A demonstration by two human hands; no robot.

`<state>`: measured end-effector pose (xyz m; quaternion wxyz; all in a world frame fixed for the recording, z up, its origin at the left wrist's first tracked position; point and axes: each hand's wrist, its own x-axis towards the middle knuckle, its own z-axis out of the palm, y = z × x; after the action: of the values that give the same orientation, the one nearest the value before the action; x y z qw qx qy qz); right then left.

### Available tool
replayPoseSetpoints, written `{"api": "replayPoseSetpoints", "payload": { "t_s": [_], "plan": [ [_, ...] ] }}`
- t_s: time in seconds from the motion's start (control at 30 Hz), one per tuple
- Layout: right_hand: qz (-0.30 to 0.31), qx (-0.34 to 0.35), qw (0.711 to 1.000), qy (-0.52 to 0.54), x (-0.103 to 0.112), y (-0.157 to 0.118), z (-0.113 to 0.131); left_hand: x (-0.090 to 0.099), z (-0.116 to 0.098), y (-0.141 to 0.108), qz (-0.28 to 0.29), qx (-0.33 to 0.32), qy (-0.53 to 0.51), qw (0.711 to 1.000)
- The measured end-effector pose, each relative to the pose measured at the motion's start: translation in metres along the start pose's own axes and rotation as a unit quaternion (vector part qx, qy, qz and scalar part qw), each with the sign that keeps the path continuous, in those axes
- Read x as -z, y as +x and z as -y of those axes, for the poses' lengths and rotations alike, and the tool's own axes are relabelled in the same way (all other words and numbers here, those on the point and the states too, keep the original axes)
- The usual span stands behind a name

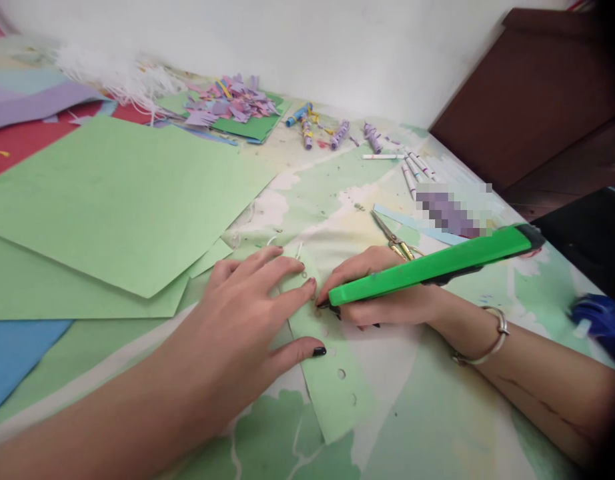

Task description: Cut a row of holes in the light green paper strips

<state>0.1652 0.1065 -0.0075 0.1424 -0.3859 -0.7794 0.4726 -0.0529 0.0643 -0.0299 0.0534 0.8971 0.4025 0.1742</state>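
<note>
A light green paper strip (345, 407) lies on the table with a row of small round marks or holes along it. Spread across its upper part, my left hand (257, 300) presses it flat with its fingers apart. My right hand (387, 293) grips a green box cutter (432, 263) like a pen, its lower end at the strip beside my left fingertips. The blade itself is too small to make out. Just beyond my right hand, gold-handled scissors (390, 237) lie partly hidden behind it, near a pale blue paper strip (422, 227).
Large green sheets (122, 200) cover the left side, over red and blue paper (22, 353). At the back are shredded white strands (117, 77), purple paper scraps (232, 100), decorated paper rolls (340, 135) and several white markers (418, 167). A blue object (600, 320) sits at the right edge.
</note>
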Motion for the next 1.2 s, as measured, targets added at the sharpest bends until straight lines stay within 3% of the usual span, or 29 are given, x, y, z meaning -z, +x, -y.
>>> {"api": "replayPoseSetpoints", "payload": {
  "t_s": [0.1, 0.27, 0.73, 1.0, 1.2],
  "plan": [
    [-0.009, 0.030, 1.000, -0.001, 0.000, -0.001, 0.001, 0.001, 0.000, 0.001, -0.001, 0.002, 0.001, 1.000],
    [0.002, -0.008, 1.000, 0.001, 0.002, -0.001, 0.002, 0.001, 0.001, 0.000, 0.009, 0.009, -0.007, 1.000],
    [0.025, 0.062, 0.997, 0.029, 0.002, 0.003, -0.007, -0.001, 0.003, 0.002, 0.016, 0.024, -0.032, 0.999],
    [0.084, 0.076, 0.993, -0.001, 0.009, 0.005, -0.008, -0.002, 0.004, 0.003, 0.011, 0.017, -0.033, 0.999],
    [0.078, 0.074, 0.994, -0.007, 0.008, 0.005, -0.013, -0.002, 0.003, 0.002, 0.015, 0.013, -0.018, 1.000]
  ]
}}
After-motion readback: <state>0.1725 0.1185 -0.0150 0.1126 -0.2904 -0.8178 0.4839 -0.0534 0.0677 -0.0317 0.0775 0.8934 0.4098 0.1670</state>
